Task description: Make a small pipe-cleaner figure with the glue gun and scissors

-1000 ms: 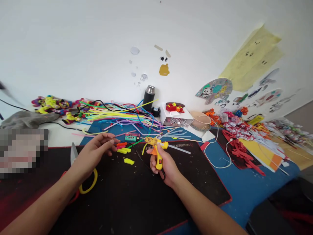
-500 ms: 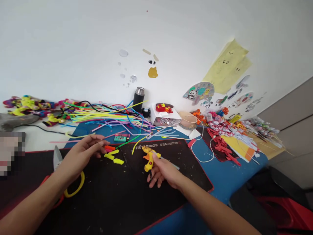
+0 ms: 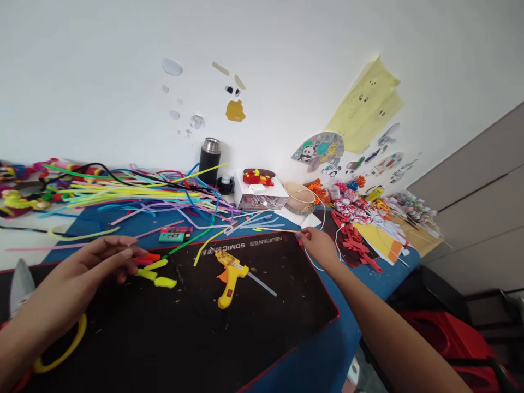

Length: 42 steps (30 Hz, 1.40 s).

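My left hand (image 3: 100,270) hovers at the left over the black mat, its fingers curled toward the thumb; whatever lies between them is hidden. Beside its fingertips are short orange-red fuzzy pieces (image 3: 148,258) and several yellow fuzzy pieces (image 3: 165,282). At the mat's far right edge, my right hand (image 3: 320,248) pinches the near end of a thin pale stick (image 3: 278,230) with a yellow-green tip. A yellow hot glue gun (image 3: 230,278) lies on the mat between my hands, a clear glue stick (image 3: 262,284) poking out of its back.
Scissors (image 3: 61,349) with red and yellow handles lie under my left forearm. Behind the mat are a heap of coloured pipe cleaners (image 3: 135,194), a black flask (image 3: 210,164), a white box (image 3: 262,197) and a round beige bowl (image 3: 298,199). Red strips (image 3: 354,243) lie at the right.
My right hand has let go of the glue gun, leaving it on the mat, and reached right and away to the thin stick. The view has shifted right; my left hand stays by the fuzzy pieces.
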Tool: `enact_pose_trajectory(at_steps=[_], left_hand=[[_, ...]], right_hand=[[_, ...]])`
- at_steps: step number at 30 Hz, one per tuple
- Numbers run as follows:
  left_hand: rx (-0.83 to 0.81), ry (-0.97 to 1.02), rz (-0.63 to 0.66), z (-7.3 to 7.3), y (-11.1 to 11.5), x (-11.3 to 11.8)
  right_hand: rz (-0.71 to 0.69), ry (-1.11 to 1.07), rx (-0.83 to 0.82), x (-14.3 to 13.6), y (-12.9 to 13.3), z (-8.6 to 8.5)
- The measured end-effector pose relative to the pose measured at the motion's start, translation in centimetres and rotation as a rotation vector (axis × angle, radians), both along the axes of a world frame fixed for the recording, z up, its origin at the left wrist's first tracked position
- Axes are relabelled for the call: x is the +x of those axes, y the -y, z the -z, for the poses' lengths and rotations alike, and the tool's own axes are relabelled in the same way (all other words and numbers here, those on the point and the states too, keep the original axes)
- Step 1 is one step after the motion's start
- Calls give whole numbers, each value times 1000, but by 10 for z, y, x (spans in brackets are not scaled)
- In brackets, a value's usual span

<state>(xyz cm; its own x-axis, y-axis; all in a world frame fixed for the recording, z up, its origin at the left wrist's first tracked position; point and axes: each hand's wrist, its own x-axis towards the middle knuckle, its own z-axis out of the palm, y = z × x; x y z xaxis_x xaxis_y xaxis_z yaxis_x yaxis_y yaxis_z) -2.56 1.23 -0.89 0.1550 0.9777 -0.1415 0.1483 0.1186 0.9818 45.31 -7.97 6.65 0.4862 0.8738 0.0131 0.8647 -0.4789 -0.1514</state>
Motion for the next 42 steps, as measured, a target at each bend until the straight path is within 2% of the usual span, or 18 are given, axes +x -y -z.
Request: enact_pose_trajectory(at_steps=[5, 10, 14, 27, 32, 38, 42], left_hand=[[-1, -63, -22, 7, -3, -3], [-11, -58, -5, 19, -6, -7], [-15, -38, -8, 16, -4, -5], [-34, -35, -57, -15, 2, 12], [-43, -38, -56, -28, 6, 17], [-32, -79, -25, -27, 7, 15], [-32, -77, -15, -25, 7, 13]], right_hand=[[145, 156, -72, 49, -20, 18], [149, 218, -154, 70, -43, 37], [119, 246, -208, 71, -52, 42], [106, 258, -267, 75, -51, 42], [97, 254, -275, 67, -54, 41], [99, 267, -215, 62, -52, 30], [96, 236, -252, 69, -55, 32]])
